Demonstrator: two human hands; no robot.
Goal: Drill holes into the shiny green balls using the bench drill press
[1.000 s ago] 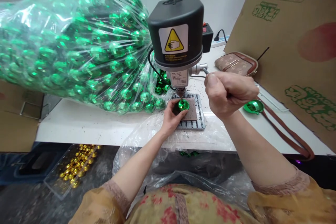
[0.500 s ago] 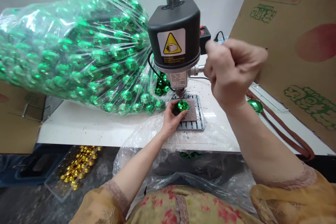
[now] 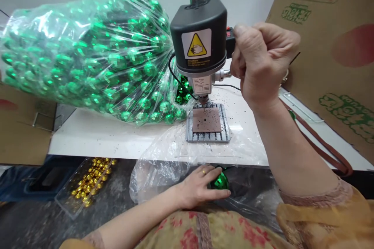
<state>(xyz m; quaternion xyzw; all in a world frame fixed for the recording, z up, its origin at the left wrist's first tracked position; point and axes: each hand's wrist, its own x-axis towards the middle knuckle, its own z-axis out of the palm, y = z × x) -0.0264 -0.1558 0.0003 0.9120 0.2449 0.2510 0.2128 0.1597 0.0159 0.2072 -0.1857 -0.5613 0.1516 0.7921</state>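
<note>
My right hand [image 3: 264, 62] is raised beside the black drill press [image 3: 198, 37], its fingers wrapped round the lever handle, whose grip is mostly hidden. Lower down, my left hand [image 3: 200, 186] is palm down in front of the table edge, with a ring on one finger. Its fingers are stretched apart beside a faceted green ball [image 3: 221, 181], over clear plastic. Whether they touch the ball is hard to tell. Under the drill tip, a brown square board [image 3: 212, 124] with a small dark hole lies on the slotted metal base [image 3: 207, 137], bearing no ball.
A large clear bag of green balls [image 3: 117, 62] lies at the left. Gold balls fill part of a clear bin [image 3: 73, 212] below. Cardboard boxes [image 3: 330, 62] [image 3: 23, 132] stand at both sides. A brown strap [image 3: 327, 151] lies at the right; dark shavings dot the white table [image 3: 96, 136].
My left hand has moved from the board down toward my lap, and its fingers have spread. The green ball on the board is gone from there. My right hand remains raised at the lever.
</note>
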